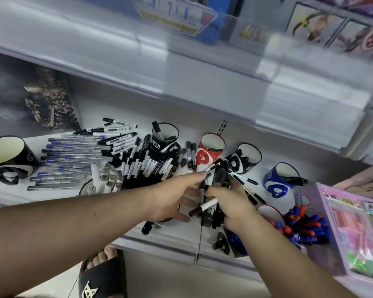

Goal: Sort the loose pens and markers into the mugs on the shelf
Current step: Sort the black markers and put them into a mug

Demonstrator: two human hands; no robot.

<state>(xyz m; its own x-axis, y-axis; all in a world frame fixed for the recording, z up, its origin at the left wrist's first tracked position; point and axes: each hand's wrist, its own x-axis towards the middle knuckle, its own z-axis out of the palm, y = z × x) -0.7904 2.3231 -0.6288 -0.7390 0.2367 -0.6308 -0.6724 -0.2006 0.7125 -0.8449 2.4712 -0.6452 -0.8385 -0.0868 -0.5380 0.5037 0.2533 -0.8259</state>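
Loose pens and markers cover the white shelf (202, 244): blue-capped clear pens (69, 160) at left, a heap of black-and-white markers (146, 162) in the middle. Mugs lie tipped among them: a black mug (9, 155) far left, another black mug (165, 136), a red mug (211, 149), a third black mug (246, 158) and a blue mug (282, 179). My right hand (230, 205) grips a bunch of black markers (215, 190) near the front. My left hand (177, 194) reaches in beside it, fingers extended, fingertips touching a marker in that bunch.
A mug of red and blue pens (304, 226) lies at the front right beside a pink-purple boxed set (353, 229). A low upper shelf (181, 67) overhangs the work area. A poster (30, 100) stands at the back left. A sandalled foot (101, 274) shows below.
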